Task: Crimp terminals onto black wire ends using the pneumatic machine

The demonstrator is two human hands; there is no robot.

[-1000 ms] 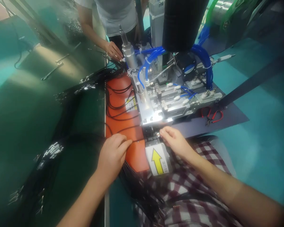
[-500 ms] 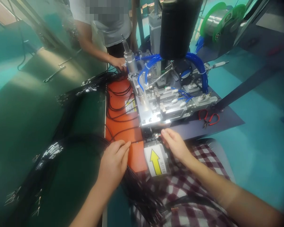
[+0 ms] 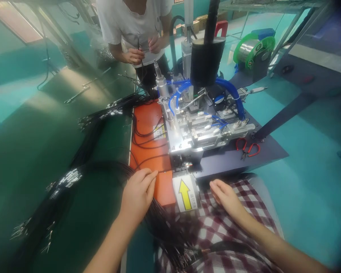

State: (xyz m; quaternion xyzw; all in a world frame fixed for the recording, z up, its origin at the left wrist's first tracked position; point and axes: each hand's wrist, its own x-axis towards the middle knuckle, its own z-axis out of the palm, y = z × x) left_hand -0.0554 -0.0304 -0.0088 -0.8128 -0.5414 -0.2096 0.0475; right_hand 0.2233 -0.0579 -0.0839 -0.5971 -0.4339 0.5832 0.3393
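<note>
My left hand [image 3: 138,191] pinches a thin black cable [image 3: 167,171] between thumb and fingertips over the orange plate [image 3: 150,151]. The cable runs right to a small holder at the machine's [image 3: 184,142] front edge, where its end shows coloured wires [image 3: 189,165]. My right hand [image 3: 226,197] hovers over my checked clothing, to the right of the yellow arrow label [image 3: 185,194]. Its fingers are curled together, and nothing shows in them. A bundle of black cables [image 3: 165,223] hangs below my left hand and lies across my lap.
Other black cables [image 3: 147,132] cross the orange plate into the machine. Red-handled cutters [image 3: 247,149] lie on its base. More cable bundles [image 3: 93,131] rest on the green table [image 3: 102,197]. A co-worker [image 3: 139,28] stands behind, holding a dark cable. A green wire spool [image 3: 254,53] stands at back right.
My right hand has let go of the cable's end and moved down and right. My left hand keeps its pinch. The co-worker's hands have lifted from the cables by the machine.
</note>
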